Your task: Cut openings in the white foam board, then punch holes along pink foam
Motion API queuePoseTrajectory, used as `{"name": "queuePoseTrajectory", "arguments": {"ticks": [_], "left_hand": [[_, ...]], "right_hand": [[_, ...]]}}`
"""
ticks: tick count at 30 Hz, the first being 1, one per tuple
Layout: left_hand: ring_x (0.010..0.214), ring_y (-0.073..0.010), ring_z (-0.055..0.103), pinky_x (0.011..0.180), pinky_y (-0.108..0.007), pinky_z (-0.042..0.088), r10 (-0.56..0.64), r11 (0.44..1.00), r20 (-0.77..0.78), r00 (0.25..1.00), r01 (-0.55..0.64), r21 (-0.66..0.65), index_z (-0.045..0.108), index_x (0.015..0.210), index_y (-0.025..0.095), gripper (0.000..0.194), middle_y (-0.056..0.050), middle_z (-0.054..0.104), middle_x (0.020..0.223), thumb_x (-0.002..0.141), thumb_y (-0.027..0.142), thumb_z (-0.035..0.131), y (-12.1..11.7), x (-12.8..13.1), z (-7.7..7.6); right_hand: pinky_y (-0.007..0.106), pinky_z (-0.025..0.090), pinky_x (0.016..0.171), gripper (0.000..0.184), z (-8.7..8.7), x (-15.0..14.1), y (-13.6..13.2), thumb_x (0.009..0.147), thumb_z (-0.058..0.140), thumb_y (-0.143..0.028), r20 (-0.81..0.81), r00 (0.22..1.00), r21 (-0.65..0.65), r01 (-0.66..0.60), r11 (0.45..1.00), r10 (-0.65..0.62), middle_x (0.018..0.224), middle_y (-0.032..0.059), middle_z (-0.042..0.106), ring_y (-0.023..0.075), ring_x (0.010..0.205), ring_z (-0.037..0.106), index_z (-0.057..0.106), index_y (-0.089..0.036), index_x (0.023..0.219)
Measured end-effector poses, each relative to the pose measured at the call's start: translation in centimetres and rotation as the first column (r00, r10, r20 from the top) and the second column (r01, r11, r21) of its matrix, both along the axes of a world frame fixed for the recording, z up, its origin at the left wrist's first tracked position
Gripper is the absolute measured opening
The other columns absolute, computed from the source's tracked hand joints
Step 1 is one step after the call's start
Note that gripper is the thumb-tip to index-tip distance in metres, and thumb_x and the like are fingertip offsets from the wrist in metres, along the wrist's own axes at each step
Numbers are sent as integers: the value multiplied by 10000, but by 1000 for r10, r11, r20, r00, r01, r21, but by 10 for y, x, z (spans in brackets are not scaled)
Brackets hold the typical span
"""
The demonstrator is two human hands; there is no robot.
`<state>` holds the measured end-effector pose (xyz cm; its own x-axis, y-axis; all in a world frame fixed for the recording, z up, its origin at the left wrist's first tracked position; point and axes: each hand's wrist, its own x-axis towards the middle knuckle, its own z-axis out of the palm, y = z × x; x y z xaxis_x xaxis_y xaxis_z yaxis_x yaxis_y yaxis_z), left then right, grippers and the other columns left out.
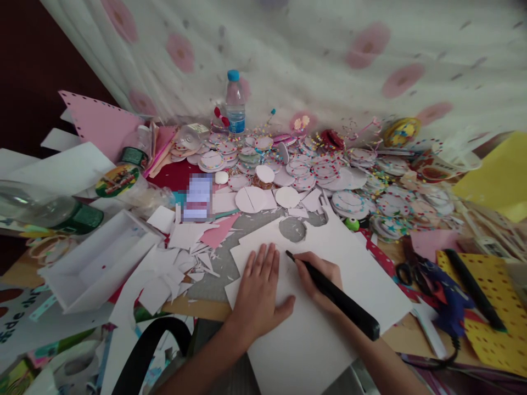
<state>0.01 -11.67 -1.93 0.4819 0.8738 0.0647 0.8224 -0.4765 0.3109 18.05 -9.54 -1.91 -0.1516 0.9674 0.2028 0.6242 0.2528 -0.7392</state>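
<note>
A large white board with notched edges and a round hole near its top lies on a grey mat and overhangs the table's near edge. Flat on its left part rests my left hand, fingers stretched out and thumb apart. My right hand is closed around a thick black pen-shaped tool. The tool slants, its dark tip close to the board just below the hole; whether it touches I cannot tell. Beyond the board lie white discs, one marked with a line.
Several decorated round pieces pile up along the curtain behind a phone. A water bottle stands at the back. To the left are a white open box and paper scraps; scissors and a blue glue gun lie right.
</note>
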Motion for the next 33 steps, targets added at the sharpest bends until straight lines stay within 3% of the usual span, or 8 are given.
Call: {"name": "queuePoseTrajectory", "arguments": {"ticks": [13, 22, 27, 30, 33], "left_hand": [[1452, -309, 50, 1181, -475, 99, 6, 1000, -19, 1000, -6, 1, 175, 1490, 56, 856, -151, 119, 1571, 868, 608, 377, 0, 0, -2], [1451, -308, 68, 1178, -472, 114, 3, 1000, -23, 1000, -3, 8, 184, 1487, 54, 825, -153, 135, 1570, 878, 577, 375, 1, 0, -2], [1451, -308, 64, 1177, -480, 128, 1, 1000, -13, 1000, -1, 11, 193, 1484, 55, 830, -155, 140, 1568, 869, 573, 396, 1, -1, -3], [1450, -314, 68, 1169, -499, 157, -1, 1000, -4, 1000, 1, 24, 170, 1487, 54, 852, -163, 142, 1566, 854, 557, 439, 1, -1, -3], [1448, -326, 77, 1156, -522, 195, -13, 999, 13, 1000, 12, 35, 138, 1490, 54, 884, -173, 139, 1565, 835, 524, 500, 1, -1, -3]], "right_hand": [[226, 491, 617, 189, 2, -31, -33, 891, 517, -350, -109, 916, -102, 377, 921, -387, 735, 5, 704, 154, 650, 663, 636, -204, 884], [212, 491, 573, 222, -3, -43, -49, 886, 508, -371, -55, 877, -22, 477, 878, -478, 687, -1, 706, 141, 583, 663, 648, -200, 867], [242, 493, 610, 219, 0, -46, -53, 879, 530, -385, -91, 857, -119, 497, 860, -508, 750, 12, 710, 161, 636, 659, 650, -206, 918], [283, 493, 680, 259, 1, -39, -55, 874, 527, -426, -222, 782, -191, 551, 812, -583, 786, 31, 688, 189, 736, 636, 654, -200, 880], [284, 472, 596, 320, 2, -26, -57, 841, 544, -487, -362, 623, -275, 639, 718, -693, 798, 50, 653, 203, 745, 595, 650, -185, 831]]}}
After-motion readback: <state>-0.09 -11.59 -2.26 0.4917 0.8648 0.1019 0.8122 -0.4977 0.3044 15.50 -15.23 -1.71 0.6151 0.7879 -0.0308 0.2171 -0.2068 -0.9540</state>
